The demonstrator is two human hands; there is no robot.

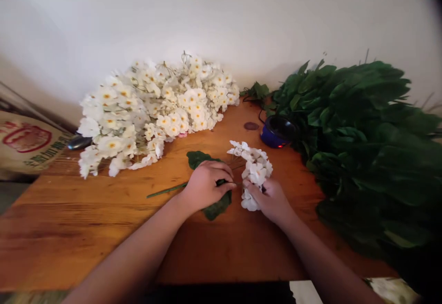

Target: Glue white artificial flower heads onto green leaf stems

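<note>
My left hand (209, 184) is closed around a green leafy stem (165, 190) whose tail points left over the wooden table. Its dark green leaves (217, 207) stick out above and below the fingers. Just to the right, my right hand (267, 195) grips a cluster of white artificial flowers (256, 168), with blossoms spreading above and below the thumb. Thin stems run between the two hands. The fingertips of both hands are close together, and exactly how they pinch the stems is partly hidden.
A big heap of white flowers (165, 103) lies at the back left of the wooden table (103, 216). Dark green leaves (362, 110) are piled along the right. Between them stands a small blue pot (276, 132) with a red light. A printed sack (29, 143) is at far left.
</note>
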